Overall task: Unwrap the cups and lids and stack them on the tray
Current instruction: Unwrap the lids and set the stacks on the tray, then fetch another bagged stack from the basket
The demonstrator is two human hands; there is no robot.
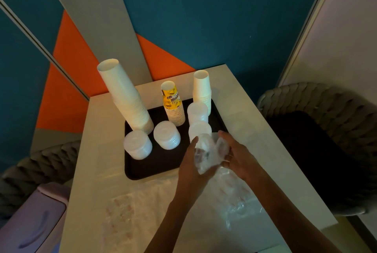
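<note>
Head view: black rectangular plastic tray (142,171) on the white bench (91,171), already loaded.
Tall white paper cup stack (126,97): tray's 10 o'clock, rims down, probably for steadiness.
Translucent plastic lid stacks (138,144): set in front of the cups.
Left hand (189,163): grip curled round the crumpled clear plastic wrapper (206,152), over the tray's 4 o'clock.
Right hand (236,154): grip closed on the same wrapper, likely balling it up as waste.

A single head-worn wide-angle view looks forward and steeply down, close over the worktop (91,171); tray (155,163) at 12 o'clock, wall (224,28) beyond.
</note>
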